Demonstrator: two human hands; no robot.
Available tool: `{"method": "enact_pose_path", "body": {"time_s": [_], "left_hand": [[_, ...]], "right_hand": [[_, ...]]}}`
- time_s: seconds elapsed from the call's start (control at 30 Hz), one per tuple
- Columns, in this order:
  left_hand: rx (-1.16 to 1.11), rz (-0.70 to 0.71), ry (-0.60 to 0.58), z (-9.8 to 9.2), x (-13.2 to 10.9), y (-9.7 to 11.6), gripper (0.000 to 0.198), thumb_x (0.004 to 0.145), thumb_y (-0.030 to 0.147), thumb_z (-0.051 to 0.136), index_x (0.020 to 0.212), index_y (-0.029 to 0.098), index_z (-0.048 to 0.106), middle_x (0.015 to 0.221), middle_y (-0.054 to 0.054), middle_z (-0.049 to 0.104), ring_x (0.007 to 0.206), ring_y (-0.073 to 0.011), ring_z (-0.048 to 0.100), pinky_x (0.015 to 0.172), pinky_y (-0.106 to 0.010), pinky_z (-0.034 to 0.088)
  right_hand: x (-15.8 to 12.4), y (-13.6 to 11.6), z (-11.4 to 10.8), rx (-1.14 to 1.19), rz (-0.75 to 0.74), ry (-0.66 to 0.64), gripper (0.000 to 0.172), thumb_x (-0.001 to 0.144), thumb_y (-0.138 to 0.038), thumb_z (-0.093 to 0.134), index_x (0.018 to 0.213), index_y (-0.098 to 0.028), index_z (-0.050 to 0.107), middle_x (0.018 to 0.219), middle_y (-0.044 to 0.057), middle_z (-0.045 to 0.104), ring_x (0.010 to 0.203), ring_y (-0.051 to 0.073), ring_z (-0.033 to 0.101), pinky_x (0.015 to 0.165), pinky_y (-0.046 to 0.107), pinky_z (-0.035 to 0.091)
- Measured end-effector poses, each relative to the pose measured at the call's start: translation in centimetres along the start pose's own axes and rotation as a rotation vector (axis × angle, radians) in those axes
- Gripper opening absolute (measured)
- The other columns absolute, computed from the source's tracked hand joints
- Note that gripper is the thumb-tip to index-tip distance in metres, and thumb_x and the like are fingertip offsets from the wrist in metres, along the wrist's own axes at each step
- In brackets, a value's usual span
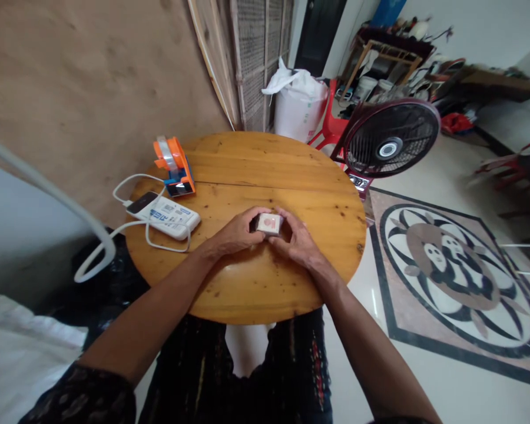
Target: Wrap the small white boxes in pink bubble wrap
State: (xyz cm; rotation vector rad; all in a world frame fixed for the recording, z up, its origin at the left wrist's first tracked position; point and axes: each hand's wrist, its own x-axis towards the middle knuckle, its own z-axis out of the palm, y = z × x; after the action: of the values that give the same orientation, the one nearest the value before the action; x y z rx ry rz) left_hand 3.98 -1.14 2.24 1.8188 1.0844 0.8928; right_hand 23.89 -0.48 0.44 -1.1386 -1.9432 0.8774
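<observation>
The fingers (252,214) of the left hand (237,233) are curled in and closed around the left end of a small box (270,223). Those of the right hand (298,241) are closed on its right end in the same way, with the thumb side tucked under the near edge. The small box is pale, with a reddish round mark on the face turned up toward the person. It sits squarely between the two hands, pinched from both sides. Whether its underside rests on the wood or is lifted just clear of it I cannot tell, because the fingers hide that edge. Its long axis runs across the person's body from one hand to the other, so each hand has a short end. Neither hand is nearer than the other, and they meet on it about the middle of the round wooden bench (291,171), a little toward the near rim.

Off to the left hand's side, well apart from the small box, a white power bank (172,218) lies flat with a dark phone (142,202) touching its far end. A white cable (98,250) loops from them over the rim. Beyond those, near the far left edge, stands an orange tape dispenser (175,165).

Past the bench on the right-hand side a dark fan (391,145) faces in. A tied white sack (298,103) stands on the floor behind, with a red chair (331,126) just beside it. A patterned medallion (457,277) is set into the tiled floor.
</observation>
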Motion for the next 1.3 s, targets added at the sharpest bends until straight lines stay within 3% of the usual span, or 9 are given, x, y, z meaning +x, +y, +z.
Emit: {"method": "enact_pose_path", "body": {"time_s": [0.17, 0.4, 0.63, 0.83, 1.07, 1.3], "left_hand": [[0.03, 0.039, 0.048, 0.3, -0.2, -0.7, 0.058, 0.07, 0.018, 0.061, 0.127, 0.015, 0.053, 0.126, -0.012, 0.061, 0.112, -0.0253, 0.059, 0.1, -0.042, 0.046], [-0.065, 0.041, 0.053, 0.5, -0.4, -1.5, 0.093, 0.068, 0.02, 0.068, 0.15, 0.015, 0.023, 0.15, -0.02, 0.037, 0.134, -0.0317, 0.044, 0.111, -0.048, 0.037], [-0.118, 0.034, 0.078, 0.4, -0.4, -1.1, 0.092, 0.072, 0.025, 0.072, 0.15, 0.018, 0.023, 0.143, -0.019, 0.047, 0.123, -0.0292, 0.054, 0.106, -0.047, 0.042], [-0.174, 0.052, 0.092, 0.3, -0.5, -0.5, 0.089, 0.073, 0.023, 0.07, 0.15, 0.018, 0.025, 0.135, -0.016, 0.052, 0.115, -0.0251, 0.059, 0.102, -0.041, 0.046], [-0.188, 0.029, 0.093, 0.3, -0.5, -0.6, 0.091, 0.072, 0.025, 0.07, 0.15, 0.015, 0.024, 0.126, -0.014, 0.058, 0.111, -0.0243, 0.06, 0.101, -0.041, 0.046], [-0.175, 0.011, 0.067, 0.2, -0.4, -0.6, 0.086, 0.073, 0.032, 0.07, 0.147, 0.01, 0.031, 0.129, -0.017, 0.057, 0.111, -0.0274, 0.06, 0.101, -0.044, 0.046]], "right_hand": [[-0.3, -0.8, -0.3, -0.123, -0.132, 0.06, 0.067, 0.076, -0.035, 0.068, 0.138, -0.025, 0.045, 0.149, 0.011, 0.041, 0.14, 0.028, 0.036, 0.116, 0.053, 0.027], [-0.5, -1.4, -0.5, -0.15, -0.208, 0.167, 0.054, 0.079, -0.039, 0.067, 0.129, -0.026, 0.051, 0.142, 0.011, 0.049, 0.134, 0.029, 0.044, 0.111, 0.053, 0.033], [-0.5, -1.5, -0.4, -0.191, -0.221, 0.166, 0.045, 0.08, -0.04, 0.068, 0.121, -0.027, 0.056, 0.141, 0.011, 0.051, 0.132, 0.028, 0.047, 0.108, 0.053, 0.035], [-0.4, -1.6, -0.1, -0.22, -0.22, 0.147, 0.047, 0.079, -0.04, 0.069, 0.122, -0.027, 0.056, 0.142, 0.01, 0.05, 0.131, 0.03, 0.047, 0.107, 0.054, 0.034], [-0.2, -1.2, 0.1, -0.249, -0.258, 0.163, 0.04, 0.082, -0.037, 0.066, 0.119, -0.025, 0.057, 0.116, 0.008, 0.067, 0.109, 0.027, 0.06, 0.098, 0.047, 0.042], [-0.1, -1.4, -0.1, -0.217, -0.222, 0.135, 0.038, 0.082, -0.039, 0.067, 0.116, -0.026, 0.059, 0.114, 0.007, 0.068, 0.106, 0.028, 0.061, 0.098, 0.047, 0.042]]}}
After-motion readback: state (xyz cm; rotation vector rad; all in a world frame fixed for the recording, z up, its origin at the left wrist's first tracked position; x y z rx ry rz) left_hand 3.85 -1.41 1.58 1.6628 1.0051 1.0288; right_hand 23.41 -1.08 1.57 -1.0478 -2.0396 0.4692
